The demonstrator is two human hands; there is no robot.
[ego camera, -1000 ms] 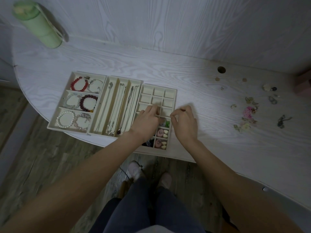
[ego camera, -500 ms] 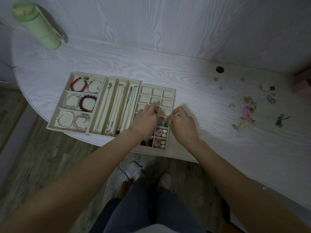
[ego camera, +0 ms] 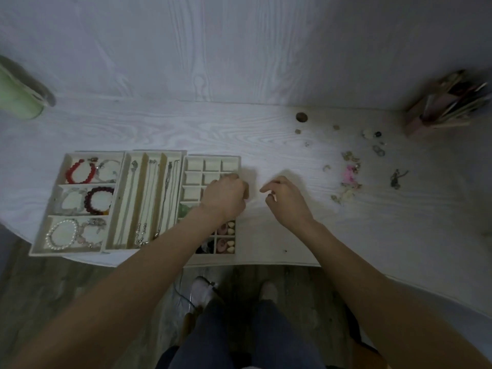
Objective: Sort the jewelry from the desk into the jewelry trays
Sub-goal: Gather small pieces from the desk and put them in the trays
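Note:
Three cream jewelry trays sit side by side at the desk's near edge. The bracelet tray (ego camera: 54, 206) holds red, dark and pearl bracelets, and the necklace tray (ego camera: 127, 198) holds chains. The small-compartment tray (ego camera: 213, 157) has pink and cream pieces in its near cells. My left hand (ego camera: 226, 198) hovers over this tray's right side with fingers curled down; nothing shows in it. My right hand (ego camera: 286, 202) rests above the bare desk just right of the tray, fingers loosely apart and holding nothing. Loose jewelry lies at the right, including a pink flower piece (ego camera: 349, 177) and a dark pendant (ego camera: 396, 178).
A green bottle (ego camera: 16, 98) stands at the back left. A box of upright items (ego camera: 447, 105) stands at the back right corner. A round cable hole (ego camera: 301, 117) is in the desk near the wall. The trays overhang the desk's curved front edge.
My right hand has drawn away from the small-compartment tray to the right and opened. My left hand has shifted toward the tray's right edge. The view has tilted up and right.

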